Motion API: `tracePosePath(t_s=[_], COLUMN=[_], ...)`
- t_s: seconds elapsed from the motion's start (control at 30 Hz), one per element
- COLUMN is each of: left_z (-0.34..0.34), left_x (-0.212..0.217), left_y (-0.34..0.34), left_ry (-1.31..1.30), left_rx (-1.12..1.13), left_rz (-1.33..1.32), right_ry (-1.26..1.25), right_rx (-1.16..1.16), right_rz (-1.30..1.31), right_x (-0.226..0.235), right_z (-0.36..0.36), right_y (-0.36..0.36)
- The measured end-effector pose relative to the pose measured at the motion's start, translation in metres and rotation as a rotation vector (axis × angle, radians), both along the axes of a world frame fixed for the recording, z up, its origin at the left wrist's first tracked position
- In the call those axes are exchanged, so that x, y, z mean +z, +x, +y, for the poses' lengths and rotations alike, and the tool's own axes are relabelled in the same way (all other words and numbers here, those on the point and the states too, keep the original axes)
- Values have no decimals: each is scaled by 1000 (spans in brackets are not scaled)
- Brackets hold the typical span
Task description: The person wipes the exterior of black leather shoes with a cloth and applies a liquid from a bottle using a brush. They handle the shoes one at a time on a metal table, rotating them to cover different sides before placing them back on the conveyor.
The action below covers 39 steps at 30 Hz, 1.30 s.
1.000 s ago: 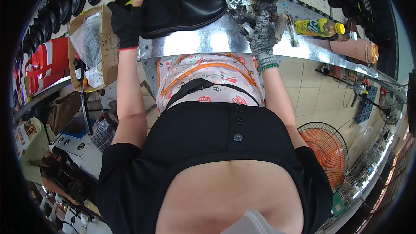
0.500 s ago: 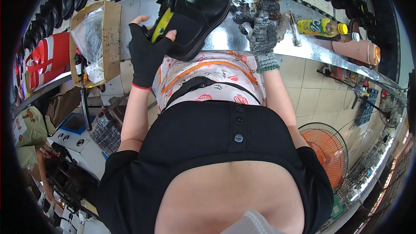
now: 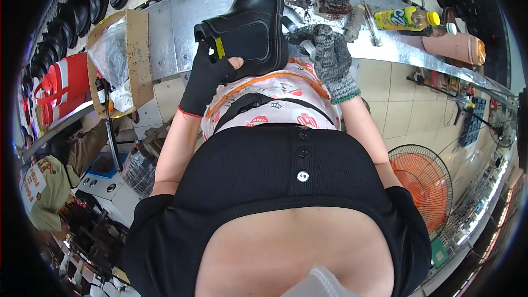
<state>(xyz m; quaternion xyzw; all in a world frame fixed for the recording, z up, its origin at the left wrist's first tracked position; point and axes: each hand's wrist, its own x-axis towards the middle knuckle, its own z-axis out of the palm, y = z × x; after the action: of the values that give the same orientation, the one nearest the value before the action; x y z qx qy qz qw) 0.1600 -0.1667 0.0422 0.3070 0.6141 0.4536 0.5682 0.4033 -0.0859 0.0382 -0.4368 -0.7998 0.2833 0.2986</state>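
Observation:
A black leather boot stands tilted over the near edge of the metal table, its toe pointing away from me. My left hand, in a black fingerless glove, is closed on the boot's shaft opening beside a yellow strip. My right hand wears a grey knitted glove and is closed around a slim tool with a white part. The tool's far end is close to the sole's right edge; whether it touches cannot be made out. The tool's exact kind is mostly hidden by the fingers.
A black-stained pad lies on the metal table, with a yellow-labelled bottle and pink tumbler to the right. At left are a cardboard box and red bag. An orange fan stands lower right.
The boot has turned more upright, its toe swinging away from me. My left hand has shifted right with it. My right hand has drawn back from the stained pad toward the boot's sole.

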Motion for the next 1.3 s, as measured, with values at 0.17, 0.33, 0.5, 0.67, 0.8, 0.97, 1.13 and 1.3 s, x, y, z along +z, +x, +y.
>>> tracePosePath(t_s=[0.17,0.33,0.5,0.67,0.8,0.97,1.13,1.3], left_z=[-4,-4,-4,5,12,19,26,31], left_x=[-6,7,6,21,32,37,40,44], left_y=[10,20,26,38,39,36,37,33], left_ry=[-33,-75,-53,-14,-83,-111,-80,-68], left_rx=[23,65,93,148,155,184,210,230], left_rz=[-184,-185,-257,-433,-527,-626,-656,-735], right_ry=[0,25,-83,-113,-135,-104,2,4], right_rx=[63,153,145,126,157,120,140,119], right_rz=[-31,-86,-111,-91,-81,29,17,66], right_x=[-11,-16,1,18,43,57,56,59], right_z=[-7,-10,-17,-27,-29,-37,-41,-43], right_y=[14,26,37,48,51,48,49,48])
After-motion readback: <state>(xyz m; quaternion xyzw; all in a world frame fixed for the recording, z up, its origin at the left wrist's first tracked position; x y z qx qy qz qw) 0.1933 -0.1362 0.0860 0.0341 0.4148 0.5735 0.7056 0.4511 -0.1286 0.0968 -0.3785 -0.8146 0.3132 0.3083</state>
